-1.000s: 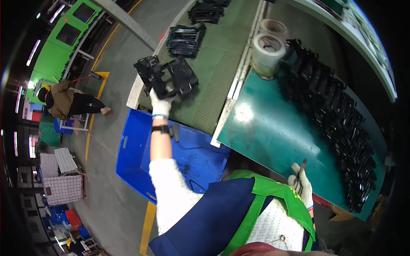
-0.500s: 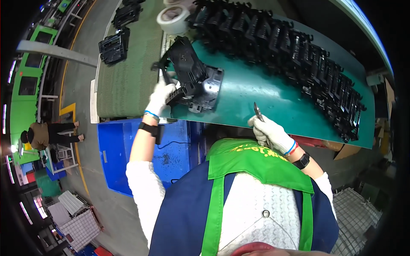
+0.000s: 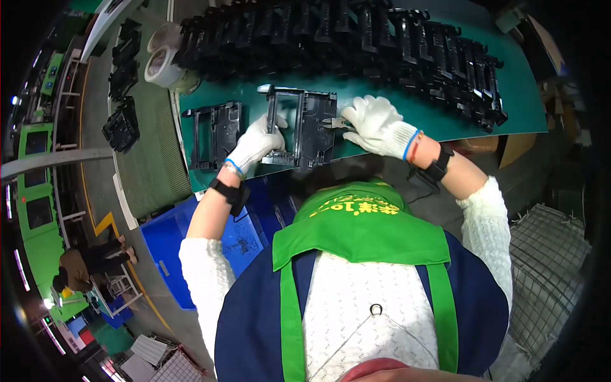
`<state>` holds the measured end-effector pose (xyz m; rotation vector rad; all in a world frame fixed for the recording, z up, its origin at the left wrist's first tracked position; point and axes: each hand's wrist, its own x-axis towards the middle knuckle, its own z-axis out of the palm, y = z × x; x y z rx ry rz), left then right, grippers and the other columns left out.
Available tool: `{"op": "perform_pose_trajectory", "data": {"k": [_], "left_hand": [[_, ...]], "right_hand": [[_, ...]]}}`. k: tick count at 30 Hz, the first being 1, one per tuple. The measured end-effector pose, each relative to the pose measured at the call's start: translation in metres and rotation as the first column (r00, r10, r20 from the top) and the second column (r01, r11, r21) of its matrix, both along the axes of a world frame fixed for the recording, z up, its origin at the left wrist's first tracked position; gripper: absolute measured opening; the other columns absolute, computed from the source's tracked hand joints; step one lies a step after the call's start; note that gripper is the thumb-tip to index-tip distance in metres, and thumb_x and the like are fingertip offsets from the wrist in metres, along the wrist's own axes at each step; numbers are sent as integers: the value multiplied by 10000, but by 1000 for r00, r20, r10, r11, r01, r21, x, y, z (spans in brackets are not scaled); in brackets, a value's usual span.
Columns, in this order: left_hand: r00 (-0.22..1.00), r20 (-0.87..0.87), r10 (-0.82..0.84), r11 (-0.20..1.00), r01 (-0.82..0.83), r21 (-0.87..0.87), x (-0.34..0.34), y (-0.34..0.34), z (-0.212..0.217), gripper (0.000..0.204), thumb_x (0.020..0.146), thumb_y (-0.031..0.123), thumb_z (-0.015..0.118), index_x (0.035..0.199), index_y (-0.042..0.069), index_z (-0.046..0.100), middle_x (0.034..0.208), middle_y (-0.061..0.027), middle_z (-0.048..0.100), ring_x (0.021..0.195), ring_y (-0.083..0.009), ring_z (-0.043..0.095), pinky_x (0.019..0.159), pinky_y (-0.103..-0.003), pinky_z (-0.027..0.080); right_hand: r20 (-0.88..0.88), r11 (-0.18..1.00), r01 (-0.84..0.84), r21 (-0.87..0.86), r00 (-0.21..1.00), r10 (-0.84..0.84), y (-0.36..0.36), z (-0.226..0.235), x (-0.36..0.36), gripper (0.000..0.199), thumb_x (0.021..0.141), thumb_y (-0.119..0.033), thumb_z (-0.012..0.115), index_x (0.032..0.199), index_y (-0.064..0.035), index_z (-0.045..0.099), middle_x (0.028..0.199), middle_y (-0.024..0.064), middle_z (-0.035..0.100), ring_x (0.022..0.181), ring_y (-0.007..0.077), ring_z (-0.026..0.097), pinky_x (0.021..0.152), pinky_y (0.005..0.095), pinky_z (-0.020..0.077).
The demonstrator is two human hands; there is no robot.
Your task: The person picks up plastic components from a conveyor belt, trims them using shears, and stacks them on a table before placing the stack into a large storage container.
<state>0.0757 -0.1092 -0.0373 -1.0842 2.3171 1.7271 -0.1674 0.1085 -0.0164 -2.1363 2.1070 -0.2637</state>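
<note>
My left hand (image 3: 256, 143), in a white knit glove, is closed around the left bar of a black plastic frame (image 3: 316, 130) at the front of the green table. Small side cutters (image 3: 332, 123) are in my gloved right hand (image 3: 379, 127), their jaws at the right edge of that frame. Whether the jaws are closed on the plastic I cannot tell. Just left of my left hand, a second black plastic frame (image 3: 226, 130) of similar shape lies on the table.
A long row of black plastic frames (image 3: 331, 38) stands along the back of the green table (image 3: 525, 114). Tape rolls (image 3: 163, 67) sit by a conveyor belt (image 3: 153, 159) carrying more frames (image 3: 121, 124). Below is a blue bin (image 3: 168, 248) with dark scraps. A person (image 3: 79, 270) works far left.
The view has turned. The frame tilted in my left hand is now set apart from the one beneath it. My right hand has brought the cutters up to its right edge.
</note>
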Motion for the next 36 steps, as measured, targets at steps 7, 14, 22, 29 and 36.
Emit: {"op": "perform_pose_trajectory", "data": {"k": [7,14,22,29,36], "left_hand": [[995,48,-87,994,83,73,-35,-8,-25,376,745,-11,623,1120,-23,620,724,-50,642,645,-134,596,632,-278,494],[989,92,-115,993,113,27,-38,-9,-31,366,733,-29,623,1098,-26,625,721,-56,639,623,-134,582,605,-278,487],[993,25,-114,991,112,67,-34,-14,-30,431,697,52,719,1121,-5,657,744,-36,641,654,-153,606,640,-290,520],[901,-353,252,818,-3,575,-8,-2,21,381,871,27,632,1245,-33,597,722,-33,635,613,-116,558,594,-278,469],[996,12,88,992,-86,-97,-28,28,55,395,924,227,616,1269,37,635,749,-48,654,697,-159,664,690,-314,532]], "right_hand": [[-126,981,-81,176,987,104,-1,-6,-21,430,874,-375,789,1141,-66,656,1071,151,663,970,338,676,792,458,568],[-250,922,-44,384,957,150,-15,6,-18,399,925,-341,718,1216,-72,665,1128,182,698,1036,316,708,836,473,597],[161,952,-33,304,987,-17,-4,-21,-33,348,959,-303,677,1183,-39,643,1085,195,696,981,379,710,826,480,582],[189,938,283,201,928,-320,12,17,-13,370,971,-338,684,1205,-59,621,1085,181,659,983,395,664,852,502,542],[118,924,342,-170,938,-325,-21,57,17,386,924,-365,746,1181,-95,645,1043,147,634,966,365,647,831,476,534]]}}
